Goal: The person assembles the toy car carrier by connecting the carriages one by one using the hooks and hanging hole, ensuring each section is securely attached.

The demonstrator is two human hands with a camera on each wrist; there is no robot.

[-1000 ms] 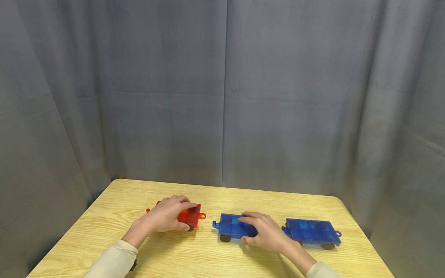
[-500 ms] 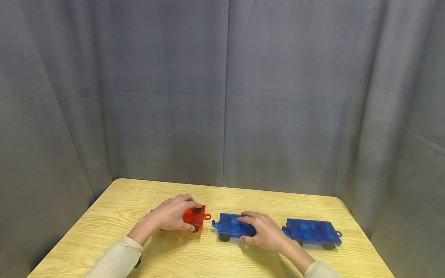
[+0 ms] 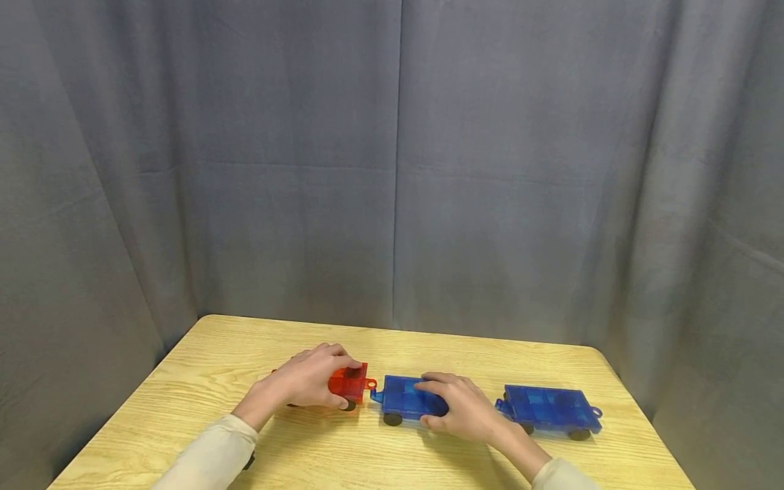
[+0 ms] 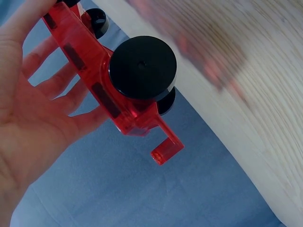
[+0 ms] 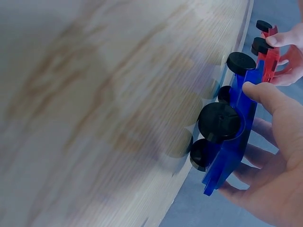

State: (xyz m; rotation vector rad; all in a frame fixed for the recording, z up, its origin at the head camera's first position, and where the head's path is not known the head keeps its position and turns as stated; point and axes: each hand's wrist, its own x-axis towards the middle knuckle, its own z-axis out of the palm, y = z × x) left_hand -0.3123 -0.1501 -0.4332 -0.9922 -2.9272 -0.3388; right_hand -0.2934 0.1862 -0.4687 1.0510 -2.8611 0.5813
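My left hand (image 3: 306, 379) grips a clear red toy wagon (image 3: 350, 385) from above, thumb on the near side and fingers on the far side. In the left wrist view this red wagon shows black wheels and a hook (image 4: 166, 150) at its rear end. Its ring (image 3: 371, 384) overlaps the hook (image 3: 376, 395) of a clear blue toy wagon (image 3: 398, 396). That blue wagon is gripped by my right hand (image 3: 462, 406), thumb near and fingers over the far edge; in the right wrist view its wheels (image 5: 218, 123) are at the table.
A second blue wagon (image 3: 548, 408) stands to the right, its hook end behind my right wrist and its ring pointing right. The wooden table (image 3: 392, 463) has rounded back corners. Grey curtains (image 3: 392, 170) hang behind it and on both sides.
My left hand has moved the red wagon rightward until its ring meets the blue hook. The right hand and its blue wagon have shifted very slightly left.
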